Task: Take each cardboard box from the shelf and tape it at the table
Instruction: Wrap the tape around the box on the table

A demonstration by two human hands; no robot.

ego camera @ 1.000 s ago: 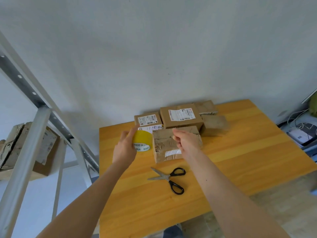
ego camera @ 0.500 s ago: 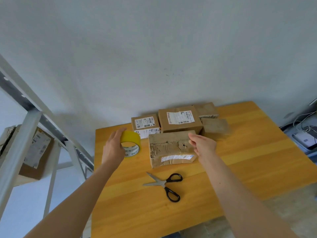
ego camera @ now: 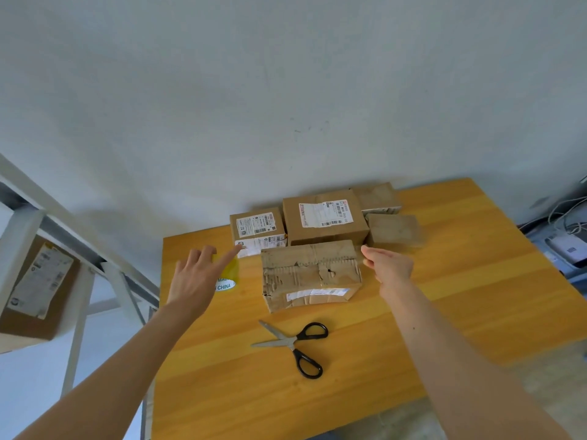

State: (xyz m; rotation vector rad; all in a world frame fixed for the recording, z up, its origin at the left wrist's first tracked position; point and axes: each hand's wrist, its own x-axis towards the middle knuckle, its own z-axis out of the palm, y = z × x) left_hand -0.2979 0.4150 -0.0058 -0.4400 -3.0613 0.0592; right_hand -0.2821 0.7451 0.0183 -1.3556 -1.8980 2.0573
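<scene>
Cardboard box lies ungrasped on the tabletop
Right hand, fingers relaxed, sits at its far right corner; left hand spreads flat over the tape roll just beside it.

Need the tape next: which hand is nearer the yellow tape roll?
Left. The left hand is at the yellow tape roll, partly hiding it; the right hand is beyond the worn box, at its right end.

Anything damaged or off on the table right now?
Yes: the nearest cardboard box is battered. Its top skin is torn, baring the corrugation, with a small hole and a crushed front-left corner. The labelled boxes behind it look intact.
</scene>
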